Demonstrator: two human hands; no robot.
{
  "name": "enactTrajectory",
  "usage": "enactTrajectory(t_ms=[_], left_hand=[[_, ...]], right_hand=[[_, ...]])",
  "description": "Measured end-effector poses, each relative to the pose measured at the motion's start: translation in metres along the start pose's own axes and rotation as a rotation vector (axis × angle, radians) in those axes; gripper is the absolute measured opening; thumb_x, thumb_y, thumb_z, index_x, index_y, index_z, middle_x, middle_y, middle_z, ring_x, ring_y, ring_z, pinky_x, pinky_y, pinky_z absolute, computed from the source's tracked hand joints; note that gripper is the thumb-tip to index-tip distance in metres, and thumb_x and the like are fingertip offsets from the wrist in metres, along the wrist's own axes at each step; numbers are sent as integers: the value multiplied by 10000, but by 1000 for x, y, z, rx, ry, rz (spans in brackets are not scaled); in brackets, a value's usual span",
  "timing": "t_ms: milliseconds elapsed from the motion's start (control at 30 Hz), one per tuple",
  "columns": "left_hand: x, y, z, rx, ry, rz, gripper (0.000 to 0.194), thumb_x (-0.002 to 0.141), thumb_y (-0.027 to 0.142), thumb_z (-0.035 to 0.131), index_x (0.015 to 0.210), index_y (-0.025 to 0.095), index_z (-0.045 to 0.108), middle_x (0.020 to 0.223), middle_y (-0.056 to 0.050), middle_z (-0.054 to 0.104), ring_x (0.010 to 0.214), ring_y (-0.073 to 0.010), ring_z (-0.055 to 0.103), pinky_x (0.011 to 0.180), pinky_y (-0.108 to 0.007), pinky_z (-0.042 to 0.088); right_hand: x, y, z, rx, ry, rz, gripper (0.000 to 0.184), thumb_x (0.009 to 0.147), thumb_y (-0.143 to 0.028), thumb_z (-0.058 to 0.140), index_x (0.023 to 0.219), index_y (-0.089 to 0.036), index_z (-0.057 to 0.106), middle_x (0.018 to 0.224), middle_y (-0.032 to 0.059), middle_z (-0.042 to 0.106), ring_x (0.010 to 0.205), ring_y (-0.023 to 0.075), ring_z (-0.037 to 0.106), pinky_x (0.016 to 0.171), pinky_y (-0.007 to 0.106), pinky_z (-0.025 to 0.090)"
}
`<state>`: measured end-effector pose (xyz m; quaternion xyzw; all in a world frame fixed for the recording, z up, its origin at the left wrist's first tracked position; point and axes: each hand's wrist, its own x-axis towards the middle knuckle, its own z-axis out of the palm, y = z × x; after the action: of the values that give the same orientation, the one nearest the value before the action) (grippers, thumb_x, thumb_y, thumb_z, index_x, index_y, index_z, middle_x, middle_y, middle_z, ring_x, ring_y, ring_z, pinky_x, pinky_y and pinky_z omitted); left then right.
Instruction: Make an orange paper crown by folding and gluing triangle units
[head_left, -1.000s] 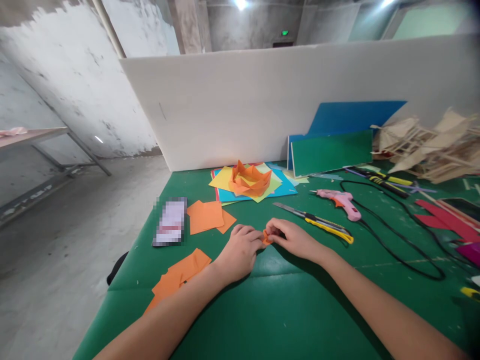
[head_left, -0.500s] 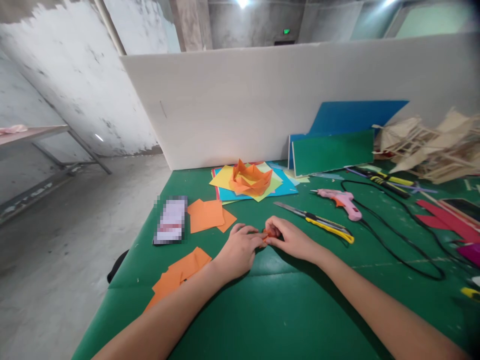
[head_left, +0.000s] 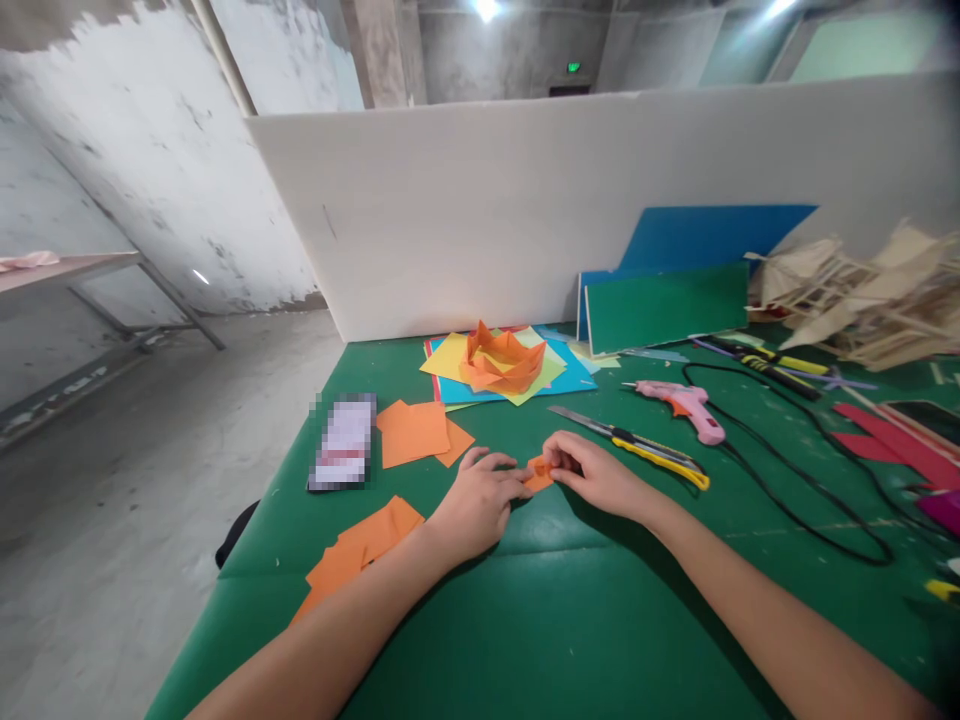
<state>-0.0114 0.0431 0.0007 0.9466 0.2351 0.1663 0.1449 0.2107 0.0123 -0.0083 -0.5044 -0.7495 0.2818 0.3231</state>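
Observation:
A small piece of folded orange paper (head_left: 538, 476) lies on the green tabletop between my hands. My left hand (head_left: 484, 497) holds its left edge, fingertips pressing it to the table. The thumb and fingers of my right hand (head_left: 581, 468) pinch its right edge. Part of the paper is hidden by the fingers. Square orange sheets (head_left: 414, 434) lie beyond my left hand, and more orange sheets (head_left: 364, 540) spread beside my left forearm, which covers some of them. Farther back, a folded orange paper crown-like ring (head_left: 502, 365) rests on coloured sheets (head_left: 570, 375).
A yellow utility knife (head_left: 645, 450) with its blade out lies beyond my right hand. Past it sit a pink glue gun (head_left: 694, 408) and its black cable (head_left: 825, 490). A phone (head_left: 343, 440) is near the left edge. Green (head_left: 667, 305) and white boards (head_left: 465, 220) stand behind.
My right hand has shifted slightly right and up, and more of the folded orange paper shows between the hands. My left hand stays almost in place.

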Motion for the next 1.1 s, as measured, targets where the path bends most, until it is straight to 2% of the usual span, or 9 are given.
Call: enactTrajectory(t_ms=[67, 133, 267, 467, 667, 767, 867, 1000, 1100], left_hand=[[-1, 0, 0, 7, 8, 13, 395, 768, 11, 440, 970, 256, 675, 1207, 19, 638, 1131, -223, 503, 1029, -488, 271], [-2, 0, -1, 28, 21, 29, 384, 779, 23, 446, 974, 259, 677, 1204, 13, 634, 1129, -221, 494, 1028, -482, 273], [-2, 3, -3, 68, 65, 50, 362, 793, 46, 448, 953, 255, 696, 1107, -37, 638, 1052, -216, 515, 965, -441, 340], [-1, 9, 0, 44, 135, 17, 216, 834, 150, 491, 929, 211, 675, 960, -57, 628, 949, -210, 539, 903, -400, 385], [2, 2, 6, -93, 160, -84, 79, 822, 272, 612, 852, 198, 606, 910, -30, 632, 894, -192, 553, 843, -359, 407], [3, -3, 7, -246, 212, -222, 169, 781, 259, 651, 922, 196, 583, 827, -6, 623, 797, -168, 556, 753, -312, 435], [5, -4, 8, -445, 247, -379, 145, 782, 304, 644, 854, 184, 606, 721, 11, 601, 671, -137, 534, 625, -257, 426], [7, -1, 12, -802, 304, -466, 224, 777, 380, 639, 802, 159, 613, 713, 1, 611, 627, -113, 534, 592, -235, 427], [8, 3, 11, -1014, 301, -497, 273, 741, 401, 675, 809, 145, 610, 727, -10, 624, 655, -117, 563, 624, -240, 449]], right_hand=[[-1, 3, -1, -35, 51, -28, 64, 874, -195, 477, 910, -216, 525, 891, 35, 541, 772, 165, 523, 689, 294, 439], [-1, 3, -1, -99, 78, -79, 156, 887, -236, 492, 1027, -230, 561, 1037, 73, 573, 979, 213, 528, 858, 370, 425], [1, -5, -1, -210, -42, -121, 374, 869, -367, 570, 1235, -299, 539, 1268, 77, 542, 1213, 274, 423, 1019, 477, 296], [1, -11, -2, -233, -74, -81, 369, 842, -390, 611, 1199, -304, 580, 1090, 69, 592, 1061, 253, 509, 936, 422, 363], [2, -19, 2, -180, -69, -13, 50, 797, -274, 652, 792, -225, 643, 821, 29, 631, 824, 205, 565, 739, 323, 421], [3, -26, 5, -41, -19, 127, 73, 771, -261, 653, 728, -212, 621, 739, 7, 641, 714, 180, 570, 657, 300, 419], [3, -29, 8, 236, 40, 260, 100, 747, -274, 661, 741, -197, 598, 680, -7, 631, 628, 151, 565, 601, 276, 431], [5, -28, 13, 515, 75, 305, 228, 704, -361, 712, 735, -182, 573, 672, -7, 630, 631, 140, 580, 621, 272, 461], [5, -28, 18, 568, 81, 326, 295, 680, -421, 731, 716, -176, 571, 665, -3, 631, 619, 134, 573, 604, 261, 449]])
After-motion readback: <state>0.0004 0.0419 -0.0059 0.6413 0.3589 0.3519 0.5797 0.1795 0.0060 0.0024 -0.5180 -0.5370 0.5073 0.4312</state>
